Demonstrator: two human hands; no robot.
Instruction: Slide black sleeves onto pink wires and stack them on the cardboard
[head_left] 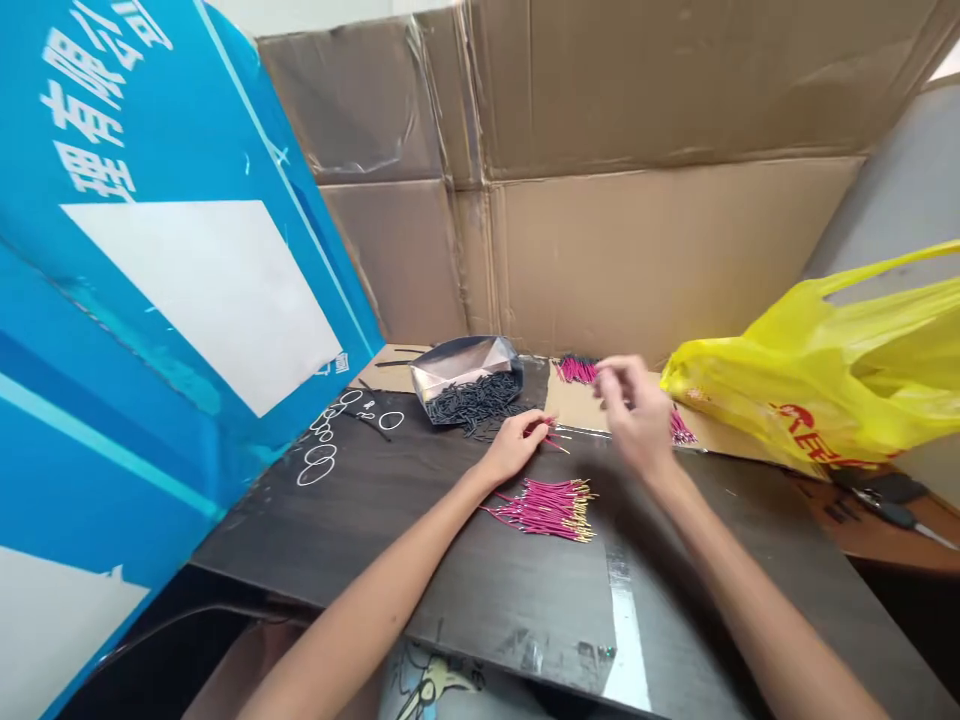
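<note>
My left hand (516, 447) rests at the middle of the dark tabletop, its fingers closed on a few thin red wires (553, 437) whose pale ends stick out to the right. Raised to the right of it, my right hand (634, 405) is closed with curled fingers; it is slightly blurred and what it holds, if anything, cannot be made out. Just below my left hand lies a flat bundle of red wires (544, 508) with yellowish tips on the right. An open box (442, 368) behind my left hand contains many short black tubes (480, 398), some spilled at its front.
More red wires (577, 369) with dark ends lie on a cardboard strip at the back. A yellow plastic bag (795, 360) stands at the right, near keys (892, 510). A blue printed panel (150, 300) and a cardboard wall (660, 250) enclose the table (352, 540).
</note>
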